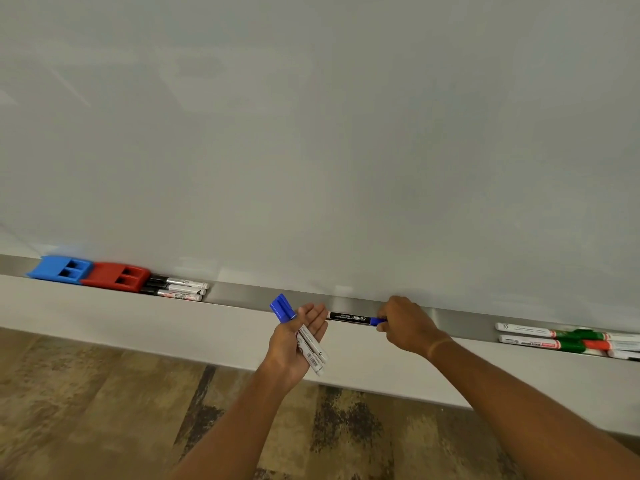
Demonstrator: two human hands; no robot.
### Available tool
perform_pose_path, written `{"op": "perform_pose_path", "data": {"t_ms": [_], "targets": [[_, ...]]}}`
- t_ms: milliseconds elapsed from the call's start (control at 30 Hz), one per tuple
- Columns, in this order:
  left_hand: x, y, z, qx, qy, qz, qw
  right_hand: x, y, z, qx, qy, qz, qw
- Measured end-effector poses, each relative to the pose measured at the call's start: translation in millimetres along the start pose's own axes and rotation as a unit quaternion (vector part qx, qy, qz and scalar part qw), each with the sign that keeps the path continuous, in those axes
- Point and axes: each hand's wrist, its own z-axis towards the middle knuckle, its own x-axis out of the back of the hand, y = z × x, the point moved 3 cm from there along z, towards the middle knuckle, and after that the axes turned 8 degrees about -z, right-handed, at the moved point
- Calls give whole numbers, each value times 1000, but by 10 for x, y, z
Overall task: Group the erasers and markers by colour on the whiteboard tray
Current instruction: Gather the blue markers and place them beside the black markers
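Pinching the black-barrelled blue marker (356, 319) by its cap end with my right hand (405, 323), over the tray (242, 296); left hand (298, 337) closed on two blue-capped markers (301, 336). Blues about gathered, I reckon. Erasers (90, 273) and black markers (176, 287) sit left, red/green pile (568, 339) still mixed right. Mid-tray open.

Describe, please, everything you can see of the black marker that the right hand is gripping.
The black marker is a slim pen with a black barrel bearing white print that reads "camlin", upside down in this view. Its blue end points right and goes into the right hand, whose fingers pinch it there. It lies about level along the metal tray, near the middle of it. Its left end almost meets the fingertips of the left hand; whether they touch cannot be told.
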Motion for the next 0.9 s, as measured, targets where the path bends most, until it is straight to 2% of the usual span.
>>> {"op": "perform_pose_path", "data": {"t_ms": [233, 367, 433, 700, 900], "targets": [[-18, 55, -11, -3, 2, 5, 1000, 103, 51, -14, -8, 13, 65, 998], [-71, 117, -14, -13, -11, 22, 1000, 507, 6, 1, 32, 75, 118, 990], [-103, 145, -13, -19, -18, 36, 999, 735, -68, 7, 54, 82, 136, 986], [-158, 77, -34, 21, -52, 118, 991, 1116, -551, -59, 166, -26, 79, 983], [-134, -36, -137, 90, -97, 179, 975, 1080, -753, 21, 180, -72, 77, 978]]}}
